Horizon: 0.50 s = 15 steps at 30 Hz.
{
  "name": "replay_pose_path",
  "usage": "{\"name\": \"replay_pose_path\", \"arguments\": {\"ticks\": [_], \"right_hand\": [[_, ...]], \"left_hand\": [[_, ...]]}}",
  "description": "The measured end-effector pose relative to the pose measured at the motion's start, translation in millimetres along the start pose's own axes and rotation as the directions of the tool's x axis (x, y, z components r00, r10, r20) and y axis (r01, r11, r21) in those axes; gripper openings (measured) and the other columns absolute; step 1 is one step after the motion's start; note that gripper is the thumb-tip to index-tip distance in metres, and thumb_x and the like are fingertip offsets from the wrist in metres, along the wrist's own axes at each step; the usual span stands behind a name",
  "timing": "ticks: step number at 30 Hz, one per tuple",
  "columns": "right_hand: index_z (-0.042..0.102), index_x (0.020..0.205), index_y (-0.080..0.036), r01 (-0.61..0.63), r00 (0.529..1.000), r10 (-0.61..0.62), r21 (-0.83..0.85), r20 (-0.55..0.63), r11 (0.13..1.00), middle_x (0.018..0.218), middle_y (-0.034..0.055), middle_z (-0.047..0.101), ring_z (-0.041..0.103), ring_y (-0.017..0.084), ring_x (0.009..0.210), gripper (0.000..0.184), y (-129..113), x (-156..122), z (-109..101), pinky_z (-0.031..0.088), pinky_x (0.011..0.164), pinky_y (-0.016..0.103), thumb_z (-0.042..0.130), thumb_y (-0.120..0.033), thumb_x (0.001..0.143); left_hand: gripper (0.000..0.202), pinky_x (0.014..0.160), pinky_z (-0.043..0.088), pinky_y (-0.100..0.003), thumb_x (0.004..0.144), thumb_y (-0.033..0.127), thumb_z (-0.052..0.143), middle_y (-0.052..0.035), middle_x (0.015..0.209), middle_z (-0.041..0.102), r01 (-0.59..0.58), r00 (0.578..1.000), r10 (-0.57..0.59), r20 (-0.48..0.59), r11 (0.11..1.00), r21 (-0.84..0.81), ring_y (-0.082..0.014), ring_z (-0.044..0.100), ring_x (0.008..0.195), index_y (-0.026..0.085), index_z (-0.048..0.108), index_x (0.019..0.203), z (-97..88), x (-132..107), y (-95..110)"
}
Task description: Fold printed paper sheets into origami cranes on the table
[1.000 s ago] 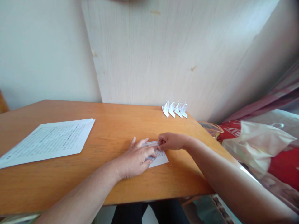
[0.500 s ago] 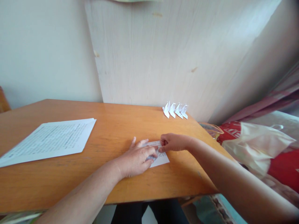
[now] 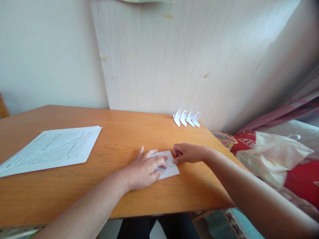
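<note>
A small sheet of printed paper [image 3: 171, 170] lies on the wooden table in front of me, its left part covered by my left hand [image 3: 148, 169]. That hand rests palm down with fingers spread, pressing on the sheet. Under its fingertips a greyish printed patch shows, perhaps a folded layer; I cannot tell. At the paper's right edge is my right hand [image 3: 188, 153], its fingers curled into a loose fist and its thumb tip at or just beside the edge. Nothing shows inside that fist.
Several folded white paper figures [image 3: 186, 118] stand in a row near the table's back right corner. A stack of printed sheets [image 3: 57, 146] lies on the left of the table [image 3: 124, 129]. Beyond the right edge are a pale plastic bag [image 3: 269, 156] and red packaging [image 3: 302, 181].
My right hand has slid slightly right, from over the paper to its right edge, uncovering more print. My left hand stays on the sheet.
</note>
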State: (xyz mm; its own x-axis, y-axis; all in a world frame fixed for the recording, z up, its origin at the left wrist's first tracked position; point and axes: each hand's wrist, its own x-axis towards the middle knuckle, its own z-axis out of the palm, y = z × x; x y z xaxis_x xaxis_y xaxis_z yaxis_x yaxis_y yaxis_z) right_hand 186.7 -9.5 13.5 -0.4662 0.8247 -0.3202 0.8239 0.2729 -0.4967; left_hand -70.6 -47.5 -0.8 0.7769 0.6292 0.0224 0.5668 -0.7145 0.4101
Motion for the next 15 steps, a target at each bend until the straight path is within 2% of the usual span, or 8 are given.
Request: {"name": "replay_pose_path", "arguments": {"ticks": [6,9,12,15], "right_hand": [[0.059,0.094,-0.019,-0.001,1.000,0.001,0.074,-0.004,0.997,0.082,-0.0013,0.062,0.056,0.014,0.072,0.020,7,-3,0,0.040,0.058,0.022,0.068,-0.026,0.078],[0.061,0.095,-0.018,0.031,0.998,-0.024,0.132,-0.055,0.991,0.084,-0.0004,0.065,0.057,0.015,0.075,0.015,7,-7,4,0.043,0.064,0.024,0.064,-0.022,0.080],[0.064,0.094,-0.019,0.082,0.970,-0.052,0.116,-0.239,0.990,0.089,0.0015,0.068,0.060,0.016,0.079,0.011,1,-18,17,0.046,0.070,0.026,0.058,-0.021,0.085],[0.069,0.099,-0.021,0.120,0.888,-0.116,-0.020,-0.444,0.993,0.094,0.0043,0.070,0.063,0.018,0.086,0.020,-11,-35,37,0.045,0.079,0.028,0.049,-0.023,0.094]], "left_hand": [[0.024,0.113,0.001,-0.075,0.095,0.027,0.050,0.0001,0.146,0.054,0.014,1.000,-0.014,-0.007,1.000,-0.011,-0.0352,0.024,0.148,0.032,0.063,0.114,2.7,0,-2],[0.024,0.114,0.000,-0.074,0.095,0.027,0.050,0.0005,0.145,0.054,0.016,1.000,-0.016,-0.007,1.000,-0.010,-0.0340,0.024,0.148,0.033,0.063,0.115,3.5,1,-3],[0.024,0.114,0.000,-0.073,0.095,0.027,0.050,0.0024,0.146,0.053,0.019,1.000,-0.019,-0.006,1.000,-0.007,-0.0331,0.024,0.148,0.034,0.062,0.115,2.7,1,-2],[0.021,0.113,0.002,-0.073,0.096,0.028,0.049,0.0039,0.144,0.055,0.004,1.000,-0.004,-0.016,1.000,-0.003,-0.0333,0.026,0.147,0.034,0.061,0.112,1.9,0,-1]]}}
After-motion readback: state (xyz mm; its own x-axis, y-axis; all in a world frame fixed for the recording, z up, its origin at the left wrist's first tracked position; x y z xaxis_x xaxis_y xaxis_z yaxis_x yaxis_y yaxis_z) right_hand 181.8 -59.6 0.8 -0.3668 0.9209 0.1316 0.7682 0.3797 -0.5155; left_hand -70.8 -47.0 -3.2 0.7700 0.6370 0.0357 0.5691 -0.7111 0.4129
